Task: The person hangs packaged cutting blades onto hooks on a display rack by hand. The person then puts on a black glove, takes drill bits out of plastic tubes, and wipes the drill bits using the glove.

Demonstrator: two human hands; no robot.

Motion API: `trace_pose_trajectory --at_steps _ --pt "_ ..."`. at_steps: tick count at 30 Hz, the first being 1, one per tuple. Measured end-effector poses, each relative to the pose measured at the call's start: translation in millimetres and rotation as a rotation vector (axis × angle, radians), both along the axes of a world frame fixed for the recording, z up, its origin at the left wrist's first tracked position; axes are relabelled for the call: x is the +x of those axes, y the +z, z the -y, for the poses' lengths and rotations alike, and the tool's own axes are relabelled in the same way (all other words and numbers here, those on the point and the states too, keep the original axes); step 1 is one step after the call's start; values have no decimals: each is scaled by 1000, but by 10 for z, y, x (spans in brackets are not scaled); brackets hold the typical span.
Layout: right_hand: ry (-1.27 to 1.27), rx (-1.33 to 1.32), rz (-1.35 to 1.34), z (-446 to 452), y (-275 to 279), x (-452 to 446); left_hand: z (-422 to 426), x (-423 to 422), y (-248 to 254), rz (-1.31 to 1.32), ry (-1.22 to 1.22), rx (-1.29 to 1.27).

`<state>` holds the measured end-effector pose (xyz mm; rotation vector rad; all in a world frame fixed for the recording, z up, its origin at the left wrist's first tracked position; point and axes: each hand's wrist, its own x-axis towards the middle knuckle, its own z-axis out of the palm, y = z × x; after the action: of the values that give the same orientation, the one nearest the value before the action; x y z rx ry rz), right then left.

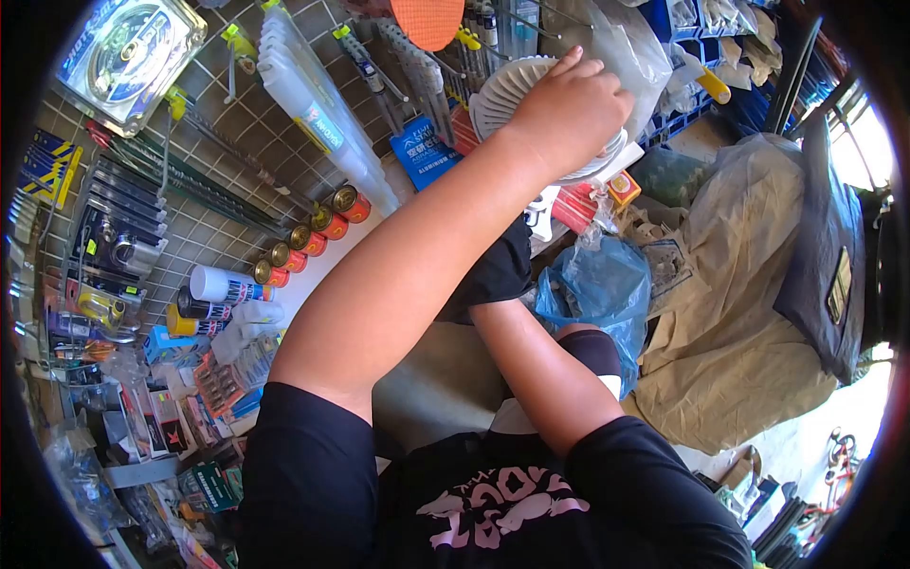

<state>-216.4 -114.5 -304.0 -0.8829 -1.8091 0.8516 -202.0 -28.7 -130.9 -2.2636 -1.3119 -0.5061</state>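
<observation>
My left hand (576, 116) reaches across to the back and lies over a white ribbed round thing (510, 93) that looks like the guard of a small fan. Its fingers are bent and closed at the rim. White parts (541, 211) show below, partly behind my forearm. My right forearm (540, 370) runs up beneath the left one and ends at black cloth (495, 270). The right hand itself is hidden there, so what it touches does not show. A blue plastic bag (602, 284) sits just right of that forearm.
On the left, a wire grid rack (227, 180) holds drill bits and packaged tools. Small orange cans (327, 223) and spray cans (227, 284) line its foot. Brown sheeting (739, 303) drapes on the right. A clear plastic bag (635, 47) hangs behind my left hand.
</observation>
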Motion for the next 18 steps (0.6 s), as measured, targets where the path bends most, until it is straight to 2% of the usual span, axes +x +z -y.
trace_pose_trajectory --at_steps 4,7,8,15,17,18 --pt "14 -9 1 14 -16 34 103 -27 -32 -3 11 159" --pt "29 -23 6 43 -30 148 386 -113 47 390 -137 164" --pt "33 -24 8 45 -33 178 413 -196 31 492 -195 243" --pt "43 -20 6 79 -47 233 745 -508 -391 829 132 192" --pt "47 -17 11 83 -44 206 779 -536 -478 1070 187 103" --pt "47 -15 12 88 -40 195 723 -611 -597 1037 198 199"
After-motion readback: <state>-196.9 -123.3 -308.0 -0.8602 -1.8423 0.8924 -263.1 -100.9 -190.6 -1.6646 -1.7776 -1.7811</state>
